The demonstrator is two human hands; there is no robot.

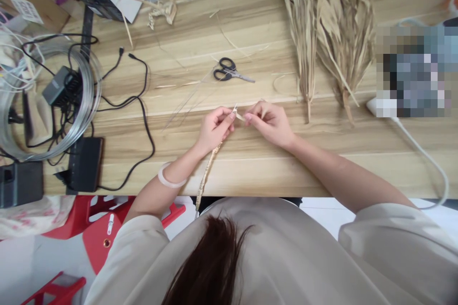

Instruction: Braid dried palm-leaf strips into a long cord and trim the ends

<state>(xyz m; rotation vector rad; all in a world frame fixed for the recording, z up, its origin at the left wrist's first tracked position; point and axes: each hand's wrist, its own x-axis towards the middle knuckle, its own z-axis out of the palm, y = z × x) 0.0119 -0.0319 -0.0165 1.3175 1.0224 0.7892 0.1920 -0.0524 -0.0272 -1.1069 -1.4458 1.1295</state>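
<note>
My left hand [216, 127] pinches the upper end of a thin braided straw cord [206, 171], which hangs down past the table's front edge toward my lap. A pale dried-leaf strip [240, 116] spans the short gap between my two hands. My right hand [269, 121] is closed on the other end of that strip, its thumb pressed against the fingers. Beyond my hands lie black-handled scissors [231, 72], slightly spread. Thin wires [189, 100] rest to the left of the scissors.
Two bundles of dried leaves [304, 33] lie at the back right. A wire coil [91, 100], black cables [145, 100] and a black adapter box [86, 164] crowd the left side. A white cable [425, 152] curves along the right. Red stools [103, 233] stand below the table [272, 171].
</note>
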